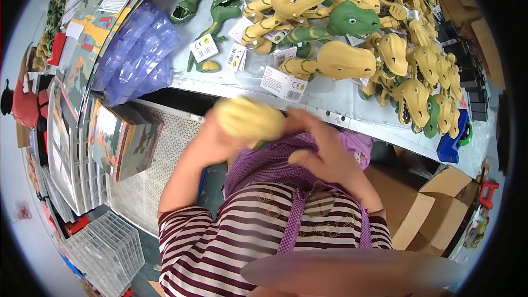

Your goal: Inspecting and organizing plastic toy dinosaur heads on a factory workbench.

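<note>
A yellow dinosaur toy [250, 118], smeared by motion, is up off the table in front of my apron. My left hand [214, 140] is closed around its left and lower side. Just right of the toy is my right hand [327, 151], its thumb apart from the stretched fingers. Whether those fingertips touch the toy's dark end cannot be made out. Beyond my hands, yellow dinosaur toys [346, 60] with paper tags lie in rows on the table. Among them are green ones, such as a green dinosaur head [355, 19].
Clear bluish plastic shells [135, 58] pile up at the table's left. Beside them lie printed cards [82, 71]; a stack of cards [118, 140] stands in a pale crate [159, 159]. Lower right is an open cardboard box [434, 209]. A blue tape dispenser [448, 146] sits at the table's right edge.
</note>
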`<state>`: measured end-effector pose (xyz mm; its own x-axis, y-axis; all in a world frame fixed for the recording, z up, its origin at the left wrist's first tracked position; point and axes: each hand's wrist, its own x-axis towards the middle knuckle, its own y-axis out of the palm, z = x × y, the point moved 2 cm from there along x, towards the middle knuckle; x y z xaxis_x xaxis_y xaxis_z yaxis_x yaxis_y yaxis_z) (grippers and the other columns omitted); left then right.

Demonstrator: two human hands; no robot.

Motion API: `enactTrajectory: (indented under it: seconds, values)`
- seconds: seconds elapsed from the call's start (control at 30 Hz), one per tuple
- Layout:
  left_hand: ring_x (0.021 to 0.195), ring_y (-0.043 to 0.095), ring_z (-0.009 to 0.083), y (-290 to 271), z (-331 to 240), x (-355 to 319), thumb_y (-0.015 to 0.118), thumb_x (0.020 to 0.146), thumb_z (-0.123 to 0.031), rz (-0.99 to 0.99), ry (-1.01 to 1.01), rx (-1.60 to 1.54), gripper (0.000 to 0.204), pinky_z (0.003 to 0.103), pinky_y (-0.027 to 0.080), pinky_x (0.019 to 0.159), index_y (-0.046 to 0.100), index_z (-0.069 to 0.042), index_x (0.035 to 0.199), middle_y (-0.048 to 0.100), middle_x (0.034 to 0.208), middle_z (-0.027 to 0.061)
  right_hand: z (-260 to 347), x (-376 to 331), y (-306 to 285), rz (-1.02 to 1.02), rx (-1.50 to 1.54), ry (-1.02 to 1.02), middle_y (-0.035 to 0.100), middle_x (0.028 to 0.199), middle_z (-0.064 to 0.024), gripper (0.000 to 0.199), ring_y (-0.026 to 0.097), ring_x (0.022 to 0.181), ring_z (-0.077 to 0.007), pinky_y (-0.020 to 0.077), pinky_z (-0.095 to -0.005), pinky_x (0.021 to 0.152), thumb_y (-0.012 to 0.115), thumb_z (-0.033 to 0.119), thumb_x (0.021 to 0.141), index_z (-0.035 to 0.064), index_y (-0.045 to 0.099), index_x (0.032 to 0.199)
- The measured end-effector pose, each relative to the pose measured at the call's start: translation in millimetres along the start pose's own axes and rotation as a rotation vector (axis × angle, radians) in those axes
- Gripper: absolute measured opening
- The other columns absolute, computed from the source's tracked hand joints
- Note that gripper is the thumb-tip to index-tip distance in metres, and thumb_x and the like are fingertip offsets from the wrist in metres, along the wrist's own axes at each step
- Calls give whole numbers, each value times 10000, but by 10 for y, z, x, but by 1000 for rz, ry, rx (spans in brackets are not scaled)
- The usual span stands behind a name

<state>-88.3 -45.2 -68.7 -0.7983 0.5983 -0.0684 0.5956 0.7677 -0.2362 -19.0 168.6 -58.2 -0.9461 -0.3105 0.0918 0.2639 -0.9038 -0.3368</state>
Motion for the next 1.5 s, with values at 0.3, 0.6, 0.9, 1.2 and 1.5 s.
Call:
enactTrajectory:
  seconds: [0.3,0.6,0.9,1.2,1.5]
  values:
    - [899,586,202,-394,81,840,483,951,-271,-198,443,-348,299,345,457,861,548,20,944,581,899,79,-799,0,-66,-423,-726,-102,559,1027,-129,348,493,948,-313,400,-381,840,651,147,777,40,571,1098]
    - [801,595,130,-584,113,894,620,866,-160,-294,269,-37,215,277,485,729,593,17,985,632,843,40,-842,21,-34,-418,-779,-72,513,1043,-102,349,462,965,-309,405,-390,843,665,223,788,55,579,1082]
    - [770,634,313,-279,-95,1113,656,796,-176,-19,422,470,340,356,499,673,552,-25,1082,638,861,153,-825,16,-45,-410,-786,-66,500,1038,-112,358,447,953,-322,397,-403,834,673,235,781,54,578,1074]
    - [793,600,395,-144,-108,1333,682,779,-289,178,366,485,530,425,484,670,457,0,1162,621,826,199,-838,-6,-52,-375,-747,-41,497,1048,-121,357,453,965,-332,391,-415,853,668,234,784,52,573,1077]
    - [850,594,388,-30,-40,1369,660,796,-284,201,394,563,504,417,486,717,464,-11,1172,629,905,190,-827,8,-56,-361,-749,-11,491,1039,-132,343,452,982,-341,381,-425,863,666,245,780,49,570,1044]
